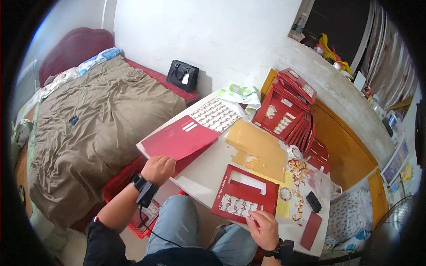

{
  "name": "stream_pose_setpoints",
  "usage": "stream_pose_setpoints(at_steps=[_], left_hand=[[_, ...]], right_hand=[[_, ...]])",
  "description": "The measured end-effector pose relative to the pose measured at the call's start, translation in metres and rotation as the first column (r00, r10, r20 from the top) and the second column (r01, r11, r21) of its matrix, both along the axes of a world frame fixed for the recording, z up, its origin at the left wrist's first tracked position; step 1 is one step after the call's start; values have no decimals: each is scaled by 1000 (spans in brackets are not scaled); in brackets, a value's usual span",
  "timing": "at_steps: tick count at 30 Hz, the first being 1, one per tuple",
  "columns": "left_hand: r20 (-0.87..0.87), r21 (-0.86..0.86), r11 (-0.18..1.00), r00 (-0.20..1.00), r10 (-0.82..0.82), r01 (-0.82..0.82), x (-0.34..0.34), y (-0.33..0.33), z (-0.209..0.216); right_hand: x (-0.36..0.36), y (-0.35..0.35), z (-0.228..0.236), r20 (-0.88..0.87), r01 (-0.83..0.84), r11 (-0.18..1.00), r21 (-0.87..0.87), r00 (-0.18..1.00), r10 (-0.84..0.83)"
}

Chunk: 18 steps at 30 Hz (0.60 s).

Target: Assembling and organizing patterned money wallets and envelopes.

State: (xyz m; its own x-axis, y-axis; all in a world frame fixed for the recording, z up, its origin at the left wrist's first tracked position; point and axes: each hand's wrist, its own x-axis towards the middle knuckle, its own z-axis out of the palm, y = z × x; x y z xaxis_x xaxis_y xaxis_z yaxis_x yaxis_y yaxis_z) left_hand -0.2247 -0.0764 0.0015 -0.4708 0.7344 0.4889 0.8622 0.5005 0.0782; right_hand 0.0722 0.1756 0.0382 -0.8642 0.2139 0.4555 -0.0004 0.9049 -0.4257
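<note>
My left hand (159, 169) is closed on the near edge of a plain red card sheet (182, 136), which lies partly over the left side of the table. Beneath that sheet more red card shows. At the table's front edge lies a red printed card panel (234, 184) with a white cut-out and a patterned patch (237, 206). My right hand (264, 228) pinches near its lower right edge, thumb and fingertips together; the fingertips' undersides are hidden. Right of the panel are a white round cluster of small pieces (285, 193) and a yellow strip (286, 208).
A sheet of patterned stickers (215, 114) and yellow card sheets (257, 148) cover the white table's (191, 181) far part. Red card pieces (288, 106) are stacked behind. Small scraps (298, 195), a black object (313, 201) and a red strip (311, 230) lie right. A red crate (120, 184) stands below left.
</note>
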Motion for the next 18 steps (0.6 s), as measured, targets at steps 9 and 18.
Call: stream_pose_setpoints(at_steps=[9, 18], left_hand=[[-391, 245, 790, 803, -449, 562, 137, 29, 30], [-140, 192, 653, 679, -721, 733, 155, 31, 43]], right_hand=[[-52, -41, 24, -290, -282, -137, -949, 956, 36], [3, -22, -12, -176, -171, 176, -969, 984, -9]])
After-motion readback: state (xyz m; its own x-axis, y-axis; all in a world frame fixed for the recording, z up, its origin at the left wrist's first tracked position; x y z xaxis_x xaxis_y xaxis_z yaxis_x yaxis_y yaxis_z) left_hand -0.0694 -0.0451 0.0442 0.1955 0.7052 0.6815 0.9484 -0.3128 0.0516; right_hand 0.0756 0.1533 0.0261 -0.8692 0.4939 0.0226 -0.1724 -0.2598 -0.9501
